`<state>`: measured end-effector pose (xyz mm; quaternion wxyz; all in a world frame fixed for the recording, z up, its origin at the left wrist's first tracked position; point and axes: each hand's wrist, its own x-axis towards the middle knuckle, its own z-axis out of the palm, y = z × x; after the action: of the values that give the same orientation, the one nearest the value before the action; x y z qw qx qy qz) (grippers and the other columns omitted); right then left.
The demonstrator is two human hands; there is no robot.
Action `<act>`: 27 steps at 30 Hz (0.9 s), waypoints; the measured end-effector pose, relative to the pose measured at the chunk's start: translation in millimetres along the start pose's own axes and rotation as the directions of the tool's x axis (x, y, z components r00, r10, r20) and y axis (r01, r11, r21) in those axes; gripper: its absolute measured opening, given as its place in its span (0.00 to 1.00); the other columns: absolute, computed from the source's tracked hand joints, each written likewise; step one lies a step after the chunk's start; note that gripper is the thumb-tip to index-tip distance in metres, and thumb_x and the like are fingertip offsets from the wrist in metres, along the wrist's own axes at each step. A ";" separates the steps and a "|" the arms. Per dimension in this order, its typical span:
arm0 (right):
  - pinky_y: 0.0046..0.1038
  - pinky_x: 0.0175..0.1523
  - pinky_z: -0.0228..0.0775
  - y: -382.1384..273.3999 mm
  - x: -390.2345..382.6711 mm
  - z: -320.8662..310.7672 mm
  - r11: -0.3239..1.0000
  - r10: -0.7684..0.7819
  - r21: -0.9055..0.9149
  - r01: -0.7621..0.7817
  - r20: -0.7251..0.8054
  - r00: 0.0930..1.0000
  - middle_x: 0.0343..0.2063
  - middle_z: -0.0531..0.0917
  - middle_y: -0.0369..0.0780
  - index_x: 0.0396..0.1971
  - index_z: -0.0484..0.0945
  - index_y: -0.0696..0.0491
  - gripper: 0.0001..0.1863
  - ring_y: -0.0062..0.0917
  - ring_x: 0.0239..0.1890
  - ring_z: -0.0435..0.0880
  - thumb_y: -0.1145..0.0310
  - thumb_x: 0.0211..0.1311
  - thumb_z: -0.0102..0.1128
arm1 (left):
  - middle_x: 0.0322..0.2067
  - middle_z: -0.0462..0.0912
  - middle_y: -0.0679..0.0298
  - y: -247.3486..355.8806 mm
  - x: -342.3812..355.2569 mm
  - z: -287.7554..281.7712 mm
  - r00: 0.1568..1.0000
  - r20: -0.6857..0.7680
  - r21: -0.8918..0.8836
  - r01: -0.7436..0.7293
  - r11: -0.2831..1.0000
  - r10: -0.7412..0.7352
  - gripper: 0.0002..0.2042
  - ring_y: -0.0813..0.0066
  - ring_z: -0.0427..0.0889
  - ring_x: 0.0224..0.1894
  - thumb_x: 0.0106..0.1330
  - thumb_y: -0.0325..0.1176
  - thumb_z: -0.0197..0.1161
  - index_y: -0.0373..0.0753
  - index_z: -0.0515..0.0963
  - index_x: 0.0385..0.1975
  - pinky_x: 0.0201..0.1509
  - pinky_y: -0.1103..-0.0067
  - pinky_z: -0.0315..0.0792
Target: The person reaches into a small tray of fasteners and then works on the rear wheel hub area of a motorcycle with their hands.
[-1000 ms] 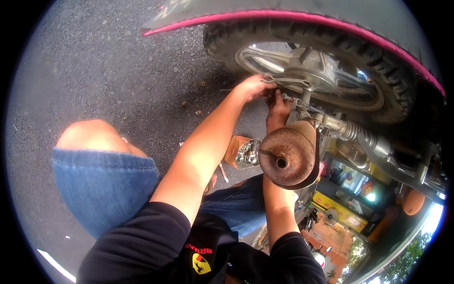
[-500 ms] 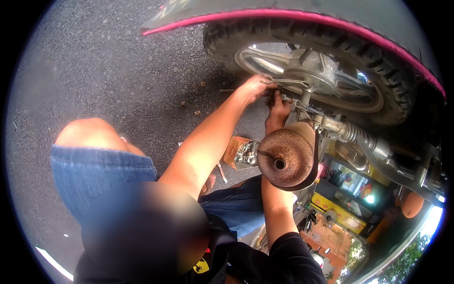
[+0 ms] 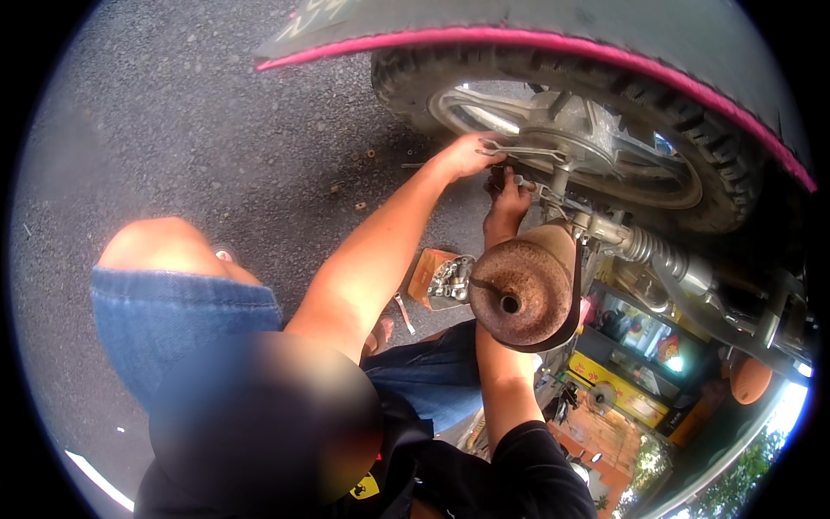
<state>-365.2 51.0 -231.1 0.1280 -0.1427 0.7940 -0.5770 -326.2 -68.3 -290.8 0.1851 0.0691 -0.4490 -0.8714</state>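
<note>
My left hand is closed at the forked end of a metal wrench, which reaches across the wheel to the axle end. Just below it, my right hand is closed with its thumb raised, beside a bolt-like metal piece at the end of the swingarm. What its fingers grip is too small and dark to make out. The motorcycle's wheel, with a knobby tyre and spoked hub, stands right above both hands. A rusty round muffler hides part of my right forearm.
A box of sockets and metal parts lies on the asphalt between my arms. Several nuts are scattered to the left, and a small tool lies near the box. A grey cover with pink edging overhangs the wheel. A shock absorber is at right.
The wrench's forked end shows more clearly beside my left hand, whose fingers have shifted slightly. My right fingers have moved a little; the thumb stays by the swingarm end.
</note>
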 end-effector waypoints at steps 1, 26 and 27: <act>0.24 0.32 0.69 -0.1 0.0 0.4 1.000 0.002 0.005 -0.002 0.004 1.000 0.29 0.81 0.37 0.36 0.75 0.54 0.08 0.21 0.29 0.78 0.66 0.61 0.56 | 0.43 0.79 0.61 -2.1 1.2 -1.7 1.000 0.012 0.000 -0.015 1.000 0.015 0.18 0.75 0.76 0.46 0.59 0.31 0.60 0.36 0.72 0.50 0.50 0.79 0.69; 0.26 0.36 0.70 -7.2 -0.7 -6.3 0.977 0.118 0.164 -0.137 0.116 0.986 0.34 0.80 0.38 0.41 0.73 0.55 0.12 0.24 0.33 0.78 0.62 0.65 0.52 | 0.37 0.79 0.63 -2.3 7.9 -1.9 0.999 0.044 -0.100 0.005 0.995 -0.001 0.13 0.77 0.75 0.40 0.60 0.29 0.58 0.35 0.74 0.45 0.45 0.79 0.69; 0.26 0.36 0.70 -7.6 1.8 -7.2 0.975 0.126 0.172 -0.144 0.111 0.986 0.34 0.80 0.38 0.41 0.73 0.54 0.12 0.24 0.33 0.78 0.62 0.65 0.51 | 0.35 0.79 0.65 -2.5 6.3 0.5 1.000 0.003 -0.047 -0.014 0.999 0.014 0.12 0.78 0.74 0.38 0.60 0.29 0.58 0.37 0.74 0.44 0.43 0.80 0.68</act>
<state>-369.0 54.5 -221.8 0.2187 -0.1049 0.7393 -0.6282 -332.9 -69.0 -292.2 0.1920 0.0600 -0.4294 -0.8804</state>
